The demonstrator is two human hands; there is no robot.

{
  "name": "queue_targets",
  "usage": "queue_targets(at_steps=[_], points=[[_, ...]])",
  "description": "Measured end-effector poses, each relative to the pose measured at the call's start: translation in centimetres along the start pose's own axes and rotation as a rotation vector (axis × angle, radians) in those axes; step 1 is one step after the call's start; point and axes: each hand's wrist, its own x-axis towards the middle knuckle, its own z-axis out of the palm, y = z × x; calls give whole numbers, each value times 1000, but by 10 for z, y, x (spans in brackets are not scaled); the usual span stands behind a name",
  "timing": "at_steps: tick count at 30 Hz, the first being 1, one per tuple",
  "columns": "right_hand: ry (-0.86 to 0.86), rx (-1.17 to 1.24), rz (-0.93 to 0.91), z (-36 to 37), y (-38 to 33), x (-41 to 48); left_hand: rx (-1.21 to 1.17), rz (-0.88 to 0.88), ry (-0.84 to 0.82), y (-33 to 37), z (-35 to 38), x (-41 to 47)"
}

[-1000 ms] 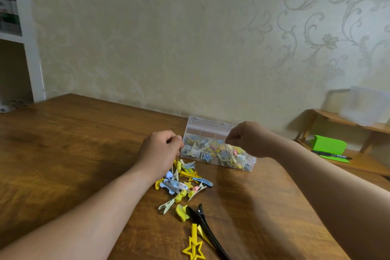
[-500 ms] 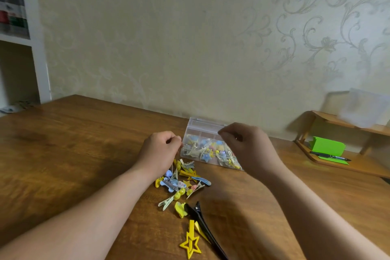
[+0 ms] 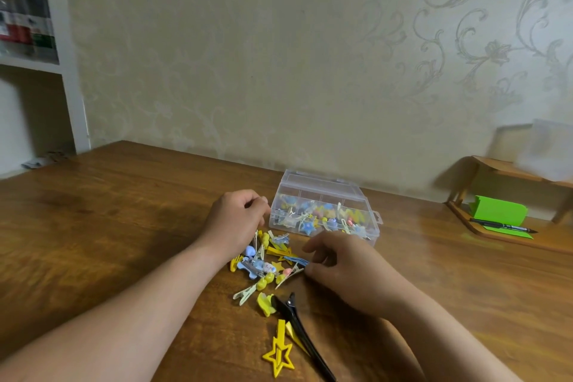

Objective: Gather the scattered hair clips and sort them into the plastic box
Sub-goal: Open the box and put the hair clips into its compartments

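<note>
Head view: the plastic box (image 3: 319,184) sits at twelve o'clock of the hair clips (image 3: 266,267) heaped on the bench (image 3: 124,226). The left grip (image 3: 238,220) is clenched by the box's nine o'clock wall, and I cannot tell whether it holds anything. The right grip (image 3: 344,267) curls at a blue clip (image 3: 297,258), pinch unclear. Tangled neighbours may snag and scatter

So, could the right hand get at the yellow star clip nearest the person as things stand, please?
Probably yes: the yellow star clip lies uncovered on the table, the right hand is nearby, and only the black clip lies alongside it.
</note>
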Motion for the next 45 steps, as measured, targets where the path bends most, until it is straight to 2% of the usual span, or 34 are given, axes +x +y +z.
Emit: queue_targets(at_steps=[14,19,29,33,37,42,45], points=[[144,-149,-63,10,-1,5,-6,-9,-1,1,0,-1],[178,-114,-21,10,3,5,-6,4,-17,-1,1,0],[288,114,39,7,6,4,-9,-3,-15,0,1,0],[439,162,20,-4,3,7,-16,-1,-18,0,1,1],[577,198,76,-27,17,21,-25,-1,-11,-4,3,3],[622,190,175,-42,36,38,-37,17,-25,-8,5,7],[578,123,197,-44,37,49,-39,25,-33,-9,6,6]])
